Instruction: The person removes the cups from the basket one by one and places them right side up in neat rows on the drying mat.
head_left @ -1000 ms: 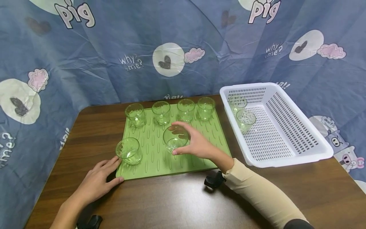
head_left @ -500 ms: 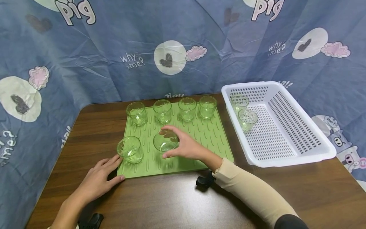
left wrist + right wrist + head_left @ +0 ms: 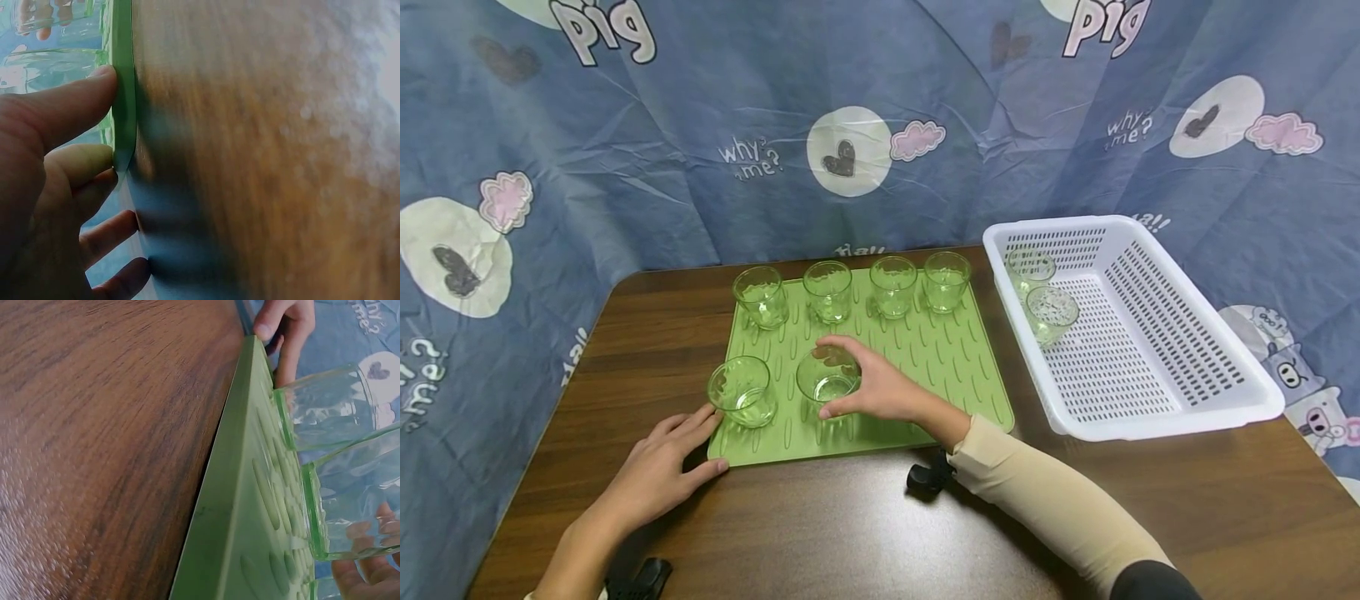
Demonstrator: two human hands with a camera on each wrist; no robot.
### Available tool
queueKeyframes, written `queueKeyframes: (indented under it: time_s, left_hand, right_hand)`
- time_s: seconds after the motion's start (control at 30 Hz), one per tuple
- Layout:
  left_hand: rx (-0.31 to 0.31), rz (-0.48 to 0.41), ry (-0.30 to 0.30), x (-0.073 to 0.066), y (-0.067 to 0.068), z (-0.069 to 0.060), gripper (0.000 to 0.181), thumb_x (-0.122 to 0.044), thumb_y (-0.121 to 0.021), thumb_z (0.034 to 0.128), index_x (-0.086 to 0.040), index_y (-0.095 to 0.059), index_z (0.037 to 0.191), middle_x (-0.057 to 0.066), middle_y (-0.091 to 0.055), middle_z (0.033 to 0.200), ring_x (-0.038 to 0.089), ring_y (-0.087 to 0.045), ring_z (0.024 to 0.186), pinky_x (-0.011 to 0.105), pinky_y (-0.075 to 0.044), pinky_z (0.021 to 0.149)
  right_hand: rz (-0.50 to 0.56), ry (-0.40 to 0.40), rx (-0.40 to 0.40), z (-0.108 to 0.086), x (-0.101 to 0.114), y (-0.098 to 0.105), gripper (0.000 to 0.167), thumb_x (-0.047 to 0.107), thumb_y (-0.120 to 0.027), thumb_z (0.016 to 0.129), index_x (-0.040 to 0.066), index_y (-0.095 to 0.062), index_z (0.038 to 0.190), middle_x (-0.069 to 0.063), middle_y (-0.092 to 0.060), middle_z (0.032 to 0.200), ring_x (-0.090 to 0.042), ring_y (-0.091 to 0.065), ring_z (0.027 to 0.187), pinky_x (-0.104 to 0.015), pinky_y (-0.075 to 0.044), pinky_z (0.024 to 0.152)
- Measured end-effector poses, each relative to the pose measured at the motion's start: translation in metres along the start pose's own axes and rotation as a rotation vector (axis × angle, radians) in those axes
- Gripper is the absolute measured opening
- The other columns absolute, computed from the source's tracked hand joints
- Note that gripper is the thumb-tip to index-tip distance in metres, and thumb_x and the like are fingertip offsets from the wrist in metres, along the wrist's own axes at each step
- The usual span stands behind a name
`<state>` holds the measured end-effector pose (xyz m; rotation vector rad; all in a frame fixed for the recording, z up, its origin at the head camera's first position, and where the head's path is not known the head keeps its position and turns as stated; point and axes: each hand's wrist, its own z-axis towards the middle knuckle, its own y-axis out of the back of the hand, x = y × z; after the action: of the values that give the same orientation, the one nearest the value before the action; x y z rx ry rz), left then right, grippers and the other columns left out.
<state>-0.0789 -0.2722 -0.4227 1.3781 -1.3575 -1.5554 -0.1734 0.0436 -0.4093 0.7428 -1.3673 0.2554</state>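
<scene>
Near the middle of the green ridged mat (image 3: 895, 367), my right hand (image 3: 880, 385) holds a clear glass (image 3: 827, 385) by its sides, thumb in front and fingers behind. In the right wrist view this glass (image 3: 350, 500) is upright with its base at the mat surface. My left hand (image 3: 658, 467) rests at the mat's front left corner, fingers extended and thumb touching the edge, as the left wrist view also shows. Another glass (image 3: 743, 393) stands beside its fingertips. Along the mat's back edge several glasses (image 3: 829, 293) stand upright in a row.
To the right of the mat, a white perforated basket (image 3: 1157, 425) has two glasses (image 3: 1051, 315) at its left side. A brown wooden table (image 3: 820, 533) lies beneath everything. Behind it hangs a blue printed cloth (image 3: 685, 100).
My right hand has moved the glass left across the mat, toward the glass by my left hand; its motion is slight in the last half second. My left hand stays put.
</scene>
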Motion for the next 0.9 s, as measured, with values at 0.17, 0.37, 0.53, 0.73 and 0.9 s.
queueKeyframes:
  time_s: [0.17,0.37,0.53,0.73,0.9]
  left_hand:
    - [-0.002,0.0,-0.001,-0.0008,0.0004,-0.0004,0.072,-0.046,-0.07,0.0897,-0.008,-0.049,0.147,0.018,-0.043,0.155,0.046,-0.042,0.133,0.073,-0.036,0.095]
    - [-0.003,0.001,-0.001,-0.0011,0.0005,-0.0006,0.072,-0.045,-0.07,0.0898,-0.007,-0.049,0.147,0.019,-0.043,0.154,0.044,-0.042,0.133,0.072,-0.037,0.094]
    - [-0.003,-0.003,0.002,-0.0013,0.0005,-0.0008,0.072,-0.045,-0.07,0.0899,-0.008,-0.049,0.147,0.019,-0.043,0.155,0.044,-0.042,0.133,0.072,-0.037,0.094]
    - [0.001,-0.001,0.003,-0.0011,0.0004,-0.0004,0.072,-0.046,-0.069,0.0901,-0.008,-0.049,0.147,0.019,-0.043,0.155,0.044,-0.042,0.133,0.073,-0.036,0.094]
    - [0.001,-0.005,0.004,-0.0006,0.0006,-0.0001,0.072,-0.046,-0.069,0.0902,-0.008,-0.048,0.148,0.018,-0.043,0.155,0.044,-0.041,0.134,0.073,-0.036,0.094]
  right_hand:
    - [0.011,0.012,0.008,0.0008,-0.0015,-0.0006,0.097,0.012,-0.089,0.07,0.018,-0.037,0.151,-0.003,-0.052,0.148,-0.028,-0.053,0.133,-0.045,-0.039,0.114]
    - [0.019,-0.006,0.016,0.0012,-0.0025,-0.0022,0.096,0.012,-0.089,0.071,0.018,-0.037,0.151,-0.004,-0.052,0.149,-0.029,-0.054,0.132,-0.043,-0.042,0.112]
    - [0.022,-0.005,0.012,0.0013,-0.0021,-0.0033,0.096,0.012,-0.088,0.071,0.017,-0.037,0.151,-0.004,-0.052,0.149,-0.029,-0.055,0.131,-0.043,-0.043,0.111]
    - [0.029,-0.012,0.008,0.002,-0.004,-0.0058,0.095,0.012,-0.089,0.07,0.017,-0.037,0.151,-0.004,-0.052,0.149,-0.029,-0.056,0.129,-0.042,-0.043,0.111]
    - [0.027,-0.013,0.001,0.0024,-0.0073,-0.0067,0.096,0.012,-0.089,0.07,0.016,-0.037,0.15,-0.003,-0.052,0.148,-0.028,-0.056,0.13,-0.045,-0.04,0.113]
